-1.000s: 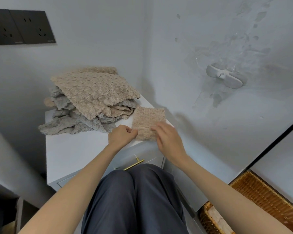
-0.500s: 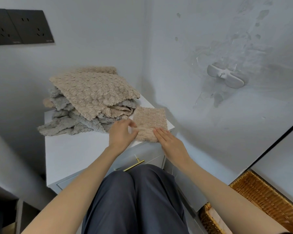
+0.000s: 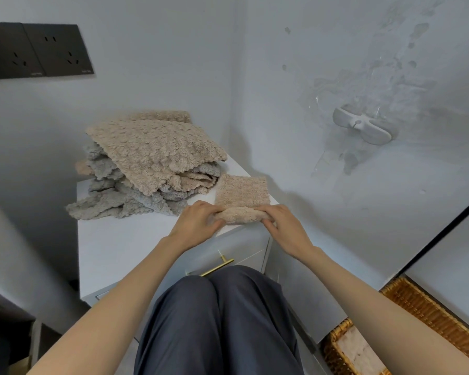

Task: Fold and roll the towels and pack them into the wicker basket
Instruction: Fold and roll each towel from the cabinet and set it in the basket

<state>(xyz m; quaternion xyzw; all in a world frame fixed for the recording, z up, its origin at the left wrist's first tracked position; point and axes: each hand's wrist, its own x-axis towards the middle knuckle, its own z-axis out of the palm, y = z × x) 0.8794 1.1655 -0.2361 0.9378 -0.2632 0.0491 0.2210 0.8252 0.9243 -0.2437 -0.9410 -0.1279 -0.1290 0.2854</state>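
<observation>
Two hands at work; head view only. Landmark: white cabinet (image 3: 114,239), set into the room corner.

Small beige towel (image 3: 241,190): lies folded on the cabinet top, at its right front corner. The near edge is turned up into a short roll, and the far part lies flat on the top.

Left hand (image 3: 198,223): grips the left end of the roll, fingers curled onto it.
Right hand (image 3: 284,228): grips the right end of the roll, fingers curled over it.
Both hands sit at the cabinet's front edge with the roll between them.

Towel pile (image 3: 152,163): on the cabinet top toward its back, left of the small beige towel and just beside it. Cannot tell whether the two touch. The top layer is beige with grey layers beneath, and one grey towel trails toward the cabinet's left edge.

Brass drawer handle (image 3: 217,266): on the cabinet front, below the hands.
Knees in dark trousers (image 3: 220,320): in front of the cabinet, below the handle.

Wicker basket (image 3: 428,315): on the floor to the right of the cabinet, well apart from the small beige towel. It is partly hidden by the right forearm and cut off by the frame edge. Something pale lies inside it; cannot tell what.

Black socket panel (image 3: 35,50): on the wall above and left of the cabinet.
White wall fitting (image 3: 363,128): on the wall to the right of the cabinet, higher than its top.
</observation>
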